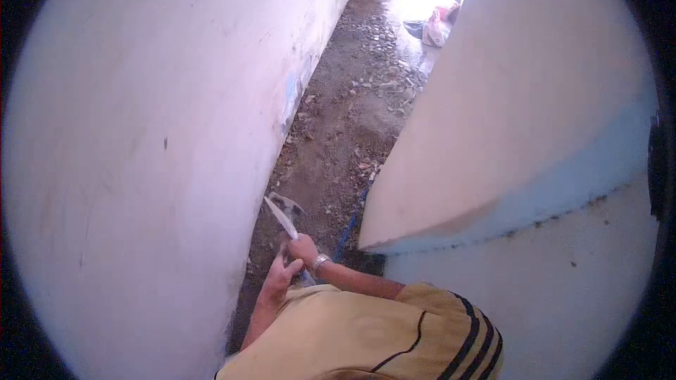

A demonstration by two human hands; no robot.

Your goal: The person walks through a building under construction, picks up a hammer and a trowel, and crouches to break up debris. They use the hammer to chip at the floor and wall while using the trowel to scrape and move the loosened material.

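A white stick (281, 217) is gripped by the right hand (302, 248), pointed at the wall (151, 134); the left hand's (277, 280) hold cannot be told.

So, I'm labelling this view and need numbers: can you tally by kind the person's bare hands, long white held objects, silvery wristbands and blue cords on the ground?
Bare hands, left hand and right hand: 2
Long white object: 1
Silvery wristband: 1
Blue cord: 1
Total: 5
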